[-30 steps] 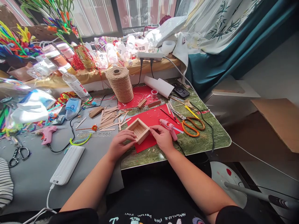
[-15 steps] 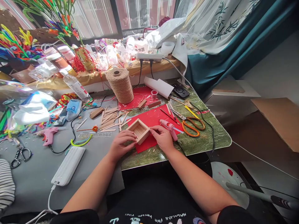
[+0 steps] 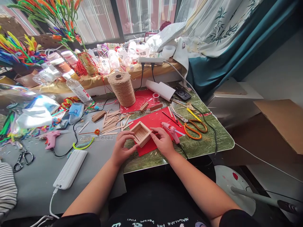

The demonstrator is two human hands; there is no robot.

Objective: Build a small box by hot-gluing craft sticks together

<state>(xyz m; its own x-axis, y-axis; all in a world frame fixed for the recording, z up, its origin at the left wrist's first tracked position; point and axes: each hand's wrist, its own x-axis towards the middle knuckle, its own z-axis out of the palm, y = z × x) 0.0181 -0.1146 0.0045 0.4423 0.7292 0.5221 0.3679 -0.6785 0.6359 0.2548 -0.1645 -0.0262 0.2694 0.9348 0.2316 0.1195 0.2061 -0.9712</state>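
Daylight from window, glare on bottles, dim right side, stretched edges

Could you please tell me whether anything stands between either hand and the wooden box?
Nothing visible does: left hand and right hand flank the wooden box; the nearer glue gun lies beyond the right hand.

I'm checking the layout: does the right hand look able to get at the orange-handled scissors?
Probably yes: the scissors lie past the pink glue gun from the right hand, and nothing seems to cover them.
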